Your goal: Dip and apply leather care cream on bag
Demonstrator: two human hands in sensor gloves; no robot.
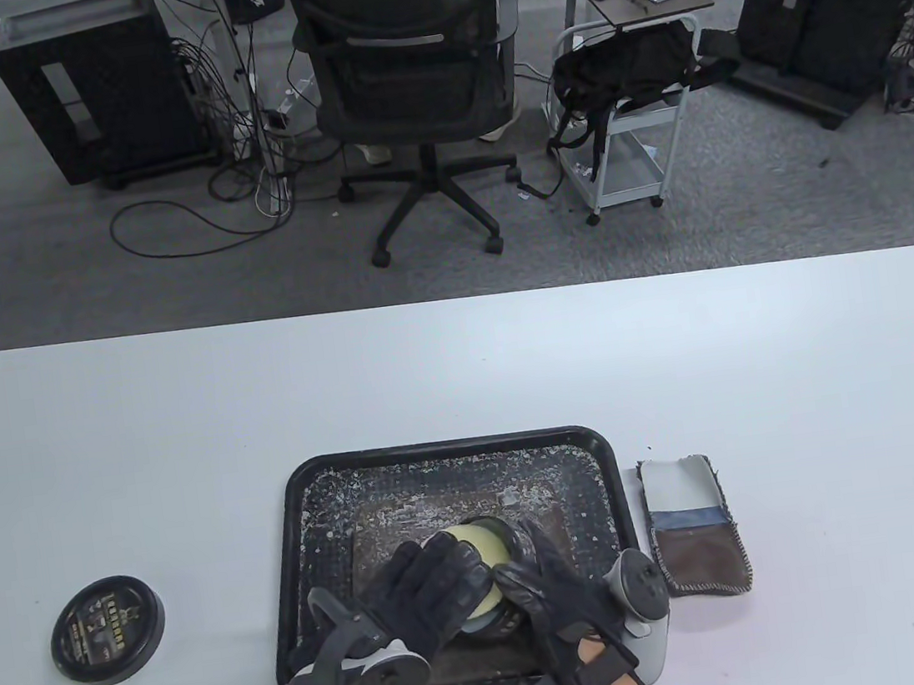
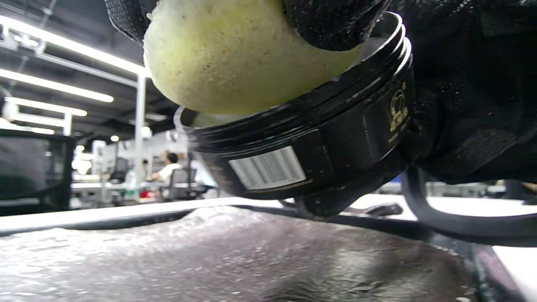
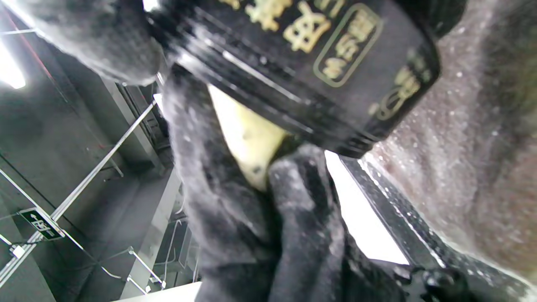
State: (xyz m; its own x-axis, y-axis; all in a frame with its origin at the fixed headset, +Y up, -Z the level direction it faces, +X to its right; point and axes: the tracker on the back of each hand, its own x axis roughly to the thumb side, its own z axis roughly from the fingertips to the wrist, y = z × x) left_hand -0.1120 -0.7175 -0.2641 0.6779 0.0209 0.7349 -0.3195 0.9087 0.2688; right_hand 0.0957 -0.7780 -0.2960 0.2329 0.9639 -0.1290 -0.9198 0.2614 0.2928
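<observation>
Table view had both hands over the black tray [image 1: 309, 496], which I'll use as the landmark. The left hand [image 1: 422, 591] was curled around a yellow sponge [image 1: 477, 543] and pushing it into the open cream jar [image 1: 508, 605], while the right hand [image 1: 554, 599] wrapped its fingers round the jar's side, holding it tilted above the tray's near half. Underneath them, inside the tray, lay the dark brown leather bag [image 2: 235, 256], flat and speckled with white flecks. The jar's lid [image 1: 107, 630] sat on the surface well to the left of the tray, and a small leather swatch [image 1: 694, 526] just off its right edge.

My guess: the sponge is soft and squashes easily, so pinch it around the back and let the rounded face load up. The jar looks rigid and light, with smooth sides that may be slick with cream, so grip low on the label band, not the threads.
</observation>
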